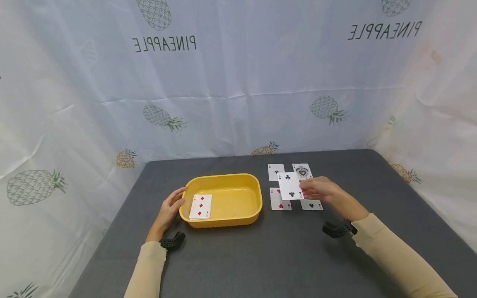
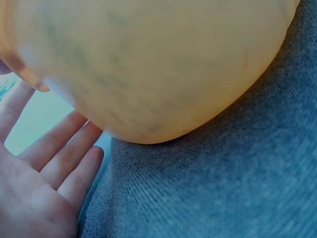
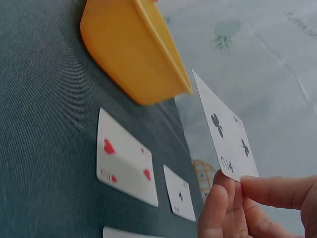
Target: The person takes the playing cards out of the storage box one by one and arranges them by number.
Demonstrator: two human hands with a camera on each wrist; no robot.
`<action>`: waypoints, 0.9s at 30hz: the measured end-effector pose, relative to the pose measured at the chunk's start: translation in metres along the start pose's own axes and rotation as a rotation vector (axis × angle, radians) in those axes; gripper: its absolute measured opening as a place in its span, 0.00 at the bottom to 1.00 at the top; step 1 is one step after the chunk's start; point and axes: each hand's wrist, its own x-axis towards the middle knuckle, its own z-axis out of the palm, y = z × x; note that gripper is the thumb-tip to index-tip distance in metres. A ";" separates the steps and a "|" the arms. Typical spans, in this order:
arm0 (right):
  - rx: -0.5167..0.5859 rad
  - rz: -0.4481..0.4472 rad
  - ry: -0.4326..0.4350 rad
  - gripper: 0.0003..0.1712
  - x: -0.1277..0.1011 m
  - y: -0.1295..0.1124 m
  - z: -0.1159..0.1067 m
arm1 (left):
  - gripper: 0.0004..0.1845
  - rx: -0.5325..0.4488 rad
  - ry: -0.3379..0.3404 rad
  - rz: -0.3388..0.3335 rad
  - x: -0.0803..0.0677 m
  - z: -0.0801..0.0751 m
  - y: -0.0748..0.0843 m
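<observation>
My right hand (image 1: 319,188) pinches a two of clubs (image 1: 288,186) by its edge between thumb and fingers, tilted above the other cards. Beneath and around it lie a two of hearts (image 3: 126,161), a two of spades (image 1: 312,205) partly covered by the hand, an ace of clubs (image 1: 275,170) and an ace of spades (image 1: 300,167). At the left end of a yellow tray (image 1: 223,222), my left hand (image 1: 169,211) touches the rim. Its fingers (image 2: 64,146) stretch along the outer wall in the left wrist view. Inside the tray rests a three of diamonds (image 1: 200,206), face up.
A dark grey cloth covers the table (image 1: 238,260). White curtains (image 1: 238,82) with pineapple prints hang behind and at both sides. Each wrist carries a black band, such as the right wristband (image 1: 339,229).
</observation>
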 end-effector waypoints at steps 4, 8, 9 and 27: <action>0.010 0.036 -0.005 0.31 0.005 0.007 -0.015 | 0.27 0.014 -0.002 -0.007 0.000 -0.001 0.000; 0.030 0.045 0.000 0.22 0.004 0.016 -0.029 | 0.27 0.026 -0.003 -0.013 0.000 -0.001 0.001; 0.042 0.044 -0.003 0.18 0.004 0.018 -0.033 | 0.27 0.027 -0.003 -0.013 -0.001 -0.001 0.001; 0.077 0.091 0.063 0.16 -0.002 0.044 -0.090 | 0.27 0.012 -0.003 -0.009 0.000 -0.001 0.004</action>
